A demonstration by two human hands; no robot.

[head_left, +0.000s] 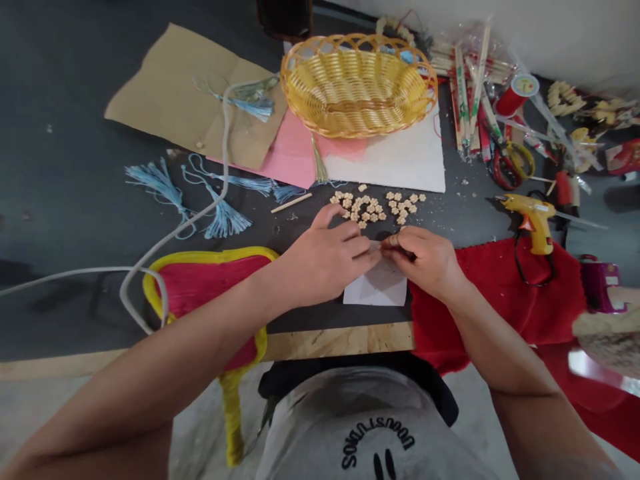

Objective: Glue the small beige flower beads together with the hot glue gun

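Note:
My left hand (333, 257) is bent over a small white paper (375, 290) near the table's front edge. Its little finger sticks out toward some pale, flower-shaped pieces (367, 210), while the other fingers curl in and meet my right fingertips. My right hand (427, 260) is closed in a pinch above the paper's upper right part. Whatever sits between the fingertips is tiny and mostly hidden. More of the flower-shaped pieces (400, 203) lie loose just beyond both hands, with a short wooden stick (291, 203) to their left.
A woven yellow basket (360, 87) stands behind on papers. Blue tassels (227, 213), a white cable (175, 230) and a yellow-edged magenta fan (200, 280) are left. At right are a glue gun (533, 217), scissors (513, 163), red thread (515, 97) and red cloth (520, 293).

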